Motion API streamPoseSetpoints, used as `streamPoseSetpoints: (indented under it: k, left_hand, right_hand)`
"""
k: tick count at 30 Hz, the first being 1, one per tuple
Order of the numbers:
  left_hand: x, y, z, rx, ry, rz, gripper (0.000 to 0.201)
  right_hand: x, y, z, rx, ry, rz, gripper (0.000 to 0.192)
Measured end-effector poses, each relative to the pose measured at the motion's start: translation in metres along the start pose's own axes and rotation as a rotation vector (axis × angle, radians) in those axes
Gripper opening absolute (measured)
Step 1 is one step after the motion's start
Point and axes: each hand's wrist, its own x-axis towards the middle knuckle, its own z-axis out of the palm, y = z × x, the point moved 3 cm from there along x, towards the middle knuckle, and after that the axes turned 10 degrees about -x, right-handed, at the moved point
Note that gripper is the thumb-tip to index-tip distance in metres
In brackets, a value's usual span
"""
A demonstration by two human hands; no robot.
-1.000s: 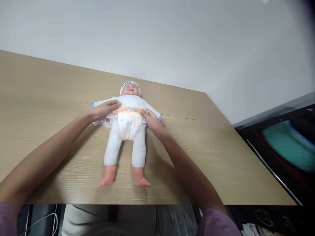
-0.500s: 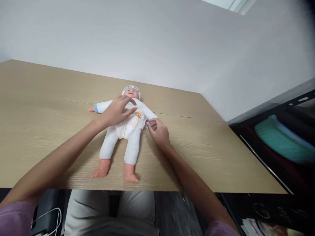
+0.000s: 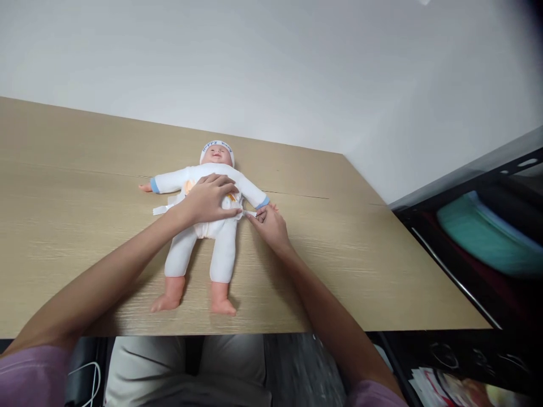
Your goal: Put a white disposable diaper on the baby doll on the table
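A baby doll in white clothes and a printed white cap lies face up on the wooden table, feet toward me. Around its hips is a white diaper, partly covered by my left hand. My left hand lies over the diaper's front at the belly, fingers extended and thumb pointing right. Beside the doll's hip, my right hand pinches a white diaper tab, stretched out sideways. Another white tab sticks out on the left side, loose on the table.
A grey wall rises behind the table. To the right stands a black shelf unit with a blurred green item in it. Papers lie low at the right. A white cable hangs at lower left.
My left hand has come down onto the diaper's front. The tab in my right hand now shows, drawn outward. The left tab has come into sight, and the view has shifted slightly.
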Motion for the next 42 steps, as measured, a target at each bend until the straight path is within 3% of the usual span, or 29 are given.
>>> streamPoseSetpoints:
  k: [4,11,18,22,25,31,34,38,42]
  left_hand:
    - [0.002,0.001,0.001,0.003,-0.004,-0.023,0.050]
    - [0.003,0.003,0.000,0.002,-0.001,-0.025,0.054]
    - [0.002,0.002,0.004,0.048,0.019,-0.034,0.065]
    - [0.001,0.000,0.006,0.057,0.048,-0.034,0.062]
    - [0.001,-0.002,0.008,0.047,0.070,-0.027,0.055]
    - [0.000,-0.007,0.013,0.023,0.083,0.002,0.056]
    - [0.000,-0.010,0.014,-0.003,0.084,0.009,0.057]
    - [0.002,-0.012,0.009,-0.094,0.068,0.039,0.061]
    - [-0.009,-0.018,-0.005,-0.387,0.142,0.044,0.064]
  right_hand:
    - [0.001,-0.001,-0.001,0.070,-0.065,0.006,0.035]
    - [0.006,-0.012,-0.015,0.596,-0.141,-0.050,0.059]
    - [0.023,-0.055,-0.012,0.714,-0.162,-0.097,0.058]
    - [0.041,-0.082,0.001,0.691,-0.218,-0.169,0.053]
    - [0.038,-0.089,0.001,0.654,-0.197,-0.213,0.050]
    - [-0.013,-0.079,-0.016,0.367,0.106,-0.544,0.043]
    - [-0.028,-0.072,-0.011,0.260,0.083,-0.678,0.056]
    - [-0.023,-0.064,-0.003,0.191,0.077,-0.744,0.062]
    - [-0.018,-0.060,-0.003,0.200,0.104,-0.795,0.059]
